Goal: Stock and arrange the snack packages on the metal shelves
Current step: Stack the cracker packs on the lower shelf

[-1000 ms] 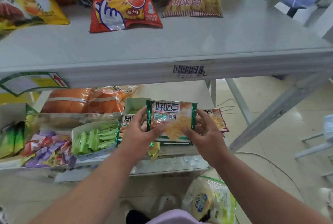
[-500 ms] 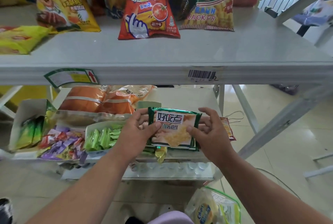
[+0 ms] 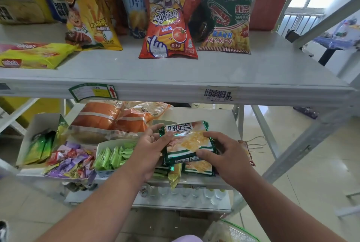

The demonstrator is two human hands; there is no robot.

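Bare shelf surface is lying open behind and right of the cracker packet (image 3: 188, 140), under the upper shelf's front edge (image 3: 175, 93). The left hand (image 3: 151, 145) and right hand (image 3: 224, 151) are gripping this green-edged packet above the lower shelf (image 3: 220, 119), over matching packets.

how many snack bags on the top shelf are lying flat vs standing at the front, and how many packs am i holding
Lying flat: 1, the yellow pack
Standing at the front: 3, the yellow fries bag, red tomato bag, green prawn cracker bag
Held: 1, the green-edged pack, between left hand and right hand
Total: 5
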